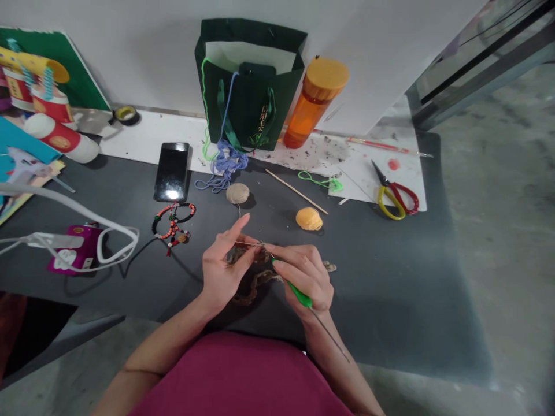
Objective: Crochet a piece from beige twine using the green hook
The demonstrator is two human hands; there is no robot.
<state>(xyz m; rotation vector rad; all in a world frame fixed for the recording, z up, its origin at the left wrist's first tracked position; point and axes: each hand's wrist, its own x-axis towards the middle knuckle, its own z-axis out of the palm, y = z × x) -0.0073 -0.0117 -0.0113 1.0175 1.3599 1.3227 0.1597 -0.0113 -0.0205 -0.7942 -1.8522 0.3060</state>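
Observation:
My right hand (306,277) is shut around a green-handled crochet hook (299,293), whose thin metal shaft runs past my wrist. My left hand (225,268) pinches a brown crocheted strip (251,287), which hangs curled below both hands. A thin beige yarn rises from my left fingers toward a beige yarn ball (237,193) on the dark table mat (390,300). Just beyond my right hand lies a small orange shell-shaped object (309,219).
Ahead stand a green paper bag (243,107) and an orange bottle (323,103). A black phone (171,171), a beaded strand (173,226), red-and-yellow scissors (394,195), a wooden stick (297,192) and blue yarn (225,164) lie nearby. A white cable (73,231) crosses a magenta box (78,249).

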